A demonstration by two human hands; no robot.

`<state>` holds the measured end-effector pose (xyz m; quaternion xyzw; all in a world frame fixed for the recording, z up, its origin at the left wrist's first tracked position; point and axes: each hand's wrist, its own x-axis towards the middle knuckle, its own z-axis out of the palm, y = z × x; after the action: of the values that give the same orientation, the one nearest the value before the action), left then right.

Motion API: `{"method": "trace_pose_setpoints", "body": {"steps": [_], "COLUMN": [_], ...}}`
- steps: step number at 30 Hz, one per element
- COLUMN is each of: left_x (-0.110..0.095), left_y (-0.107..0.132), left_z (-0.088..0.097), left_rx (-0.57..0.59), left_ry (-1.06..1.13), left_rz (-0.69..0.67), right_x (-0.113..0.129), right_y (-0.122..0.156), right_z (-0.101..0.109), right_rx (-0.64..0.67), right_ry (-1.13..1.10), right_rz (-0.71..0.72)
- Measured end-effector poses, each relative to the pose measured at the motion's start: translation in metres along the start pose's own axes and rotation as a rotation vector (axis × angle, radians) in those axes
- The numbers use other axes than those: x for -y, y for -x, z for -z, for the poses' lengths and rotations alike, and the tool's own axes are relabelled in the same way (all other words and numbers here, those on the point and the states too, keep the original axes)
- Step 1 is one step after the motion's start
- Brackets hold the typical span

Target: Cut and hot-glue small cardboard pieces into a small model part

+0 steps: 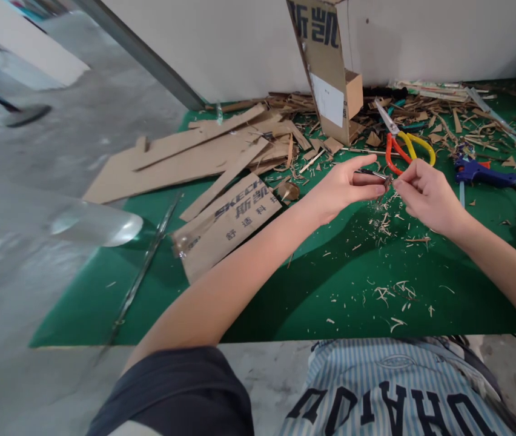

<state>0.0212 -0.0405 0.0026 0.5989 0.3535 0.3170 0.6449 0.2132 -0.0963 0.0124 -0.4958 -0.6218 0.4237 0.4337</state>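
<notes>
My left hand (347,185) is closed around a slim, shiny metal tool (373,174) with a dark part; its exact kind does not show. The thumb and fingers of my right hand (424,192) are pinched together at the tool's far end. A small brownish bit (389,181) sits between the two hands, too small to name. Below them, pale shavings (383,221) lie scattered on the green tabletop (312,290). Just beyond my hands lie scissors (406,145) with red and yellow handles, blades pointing away.
Cardboard sheets (167,163) and a printed cardboard piece (240,221) lie on the left. An upright cardboard structure (324,72) stands at the back amid scraps. To the right is a blue glue gun (485,174) with a black cord. A clear plastic cylinder (99,223) is at far left.
</notes>
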Motion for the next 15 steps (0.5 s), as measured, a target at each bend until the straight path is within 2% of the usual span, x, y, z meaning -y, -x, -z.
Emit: {"method": "trace_pose_setpoints", "body": {"steps": [4,7,12,15], "left_x": [-0.011,-0.013,-0.008,-0.003], "left_y": [0.006,0.01,0.009,0.005], "left_z": [-0.009,-0.015,-0.013,-0.008], "left_rx": [-0.057,-0.079,-0.12,-0.128], "left_ry": [-0.004,-0.057,-0.094,-0.093], "left_rz": [0.084,0.02,-0.106,-0.142], "right_x": [-0.005,-0.007,-0.011,-0.012], "right_y": [0.001,0.003,0.002,0.0], "right_z": [0.004,0.005,0.009,0.01], "right_rx": [-0.014,-0.032,-0.065,-0.094], "right_ry": [0.42,0.633,0.694,0.706], "right_rz": [0.23,0.309,0.404,0.409]}}
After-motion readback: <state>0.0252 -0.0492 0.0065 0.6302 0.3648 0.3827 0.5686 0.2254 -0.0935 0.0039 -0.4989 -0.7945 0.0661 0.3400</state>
